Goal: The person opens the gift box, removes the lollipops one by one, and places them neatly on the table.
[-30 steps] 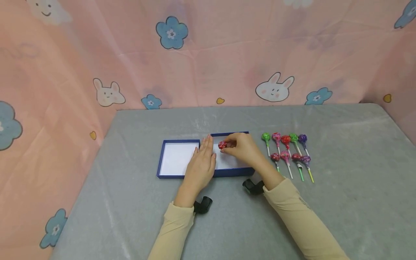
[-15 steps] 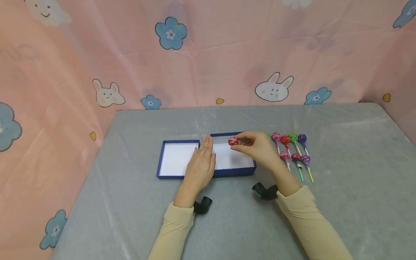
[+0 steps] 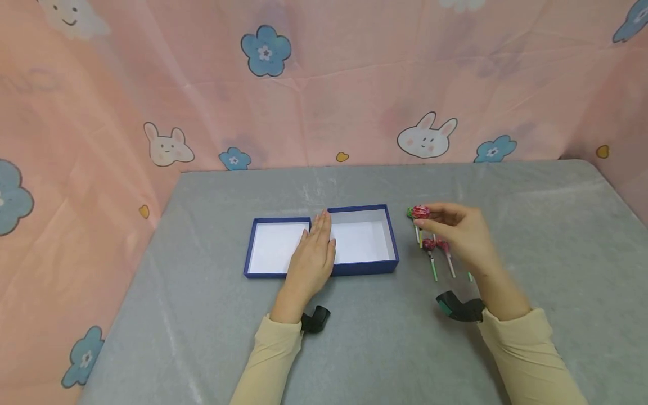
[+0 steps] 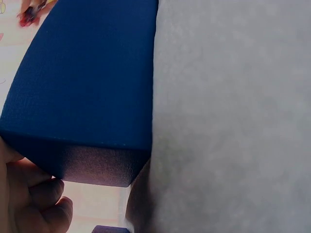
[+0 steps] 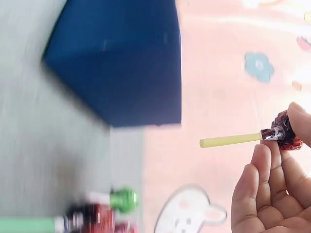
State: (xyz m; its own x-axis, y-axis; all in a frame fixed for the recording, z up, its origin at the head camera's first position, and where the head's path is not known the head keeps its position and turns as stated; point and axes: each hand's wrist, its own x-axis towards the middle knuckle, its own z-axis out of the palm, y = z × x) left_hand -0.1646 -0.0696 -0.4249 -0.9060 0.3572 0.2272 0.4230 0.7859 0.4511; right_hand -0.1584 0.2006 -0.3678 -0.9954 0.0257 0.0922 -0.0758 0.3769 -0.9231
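Pinching a red-wrapped lollipop [image 3: 421, 212] by its head, the right hand [image 3: 463, 233] hovered above the desk [image 3: 531, 236], just right of the deeper blue box half [image 3: 392, 247] and over the left end of the rows of lollipops [image 3: 434, 247]. In the right wrist view the fingertips [image 5: 265, 155] closed round the crinkled red wrapper, and the pale yellow-green stick [image 5: 231, 141] jutted out sideways, free of everything. Below it a green lollipop [image 5: 124, 199] and a red one [image 5: 92, 216] lay on the grey cloth, blurred.

Over at the boxes, the left hand [image 3: 315, 256] lay flat with fingers straight, resting across the seam where the deeper blue box half met the shallower one [image 3: 251, 247]. Both halves sat open side by side, touching, white inside, nothing in either. The left wrist view showed only a dark blue box wall [image 4: 87, 92] up close against the grey desk cover.

Beige sleeves [image 3: 273, 349] covered both forearms, with a black wrist mount [image 3: 458, 306] strapped under the right wrist. Pink cloth with bunnies [image 3: 427, 136] and blue flowers hung behind the desk.
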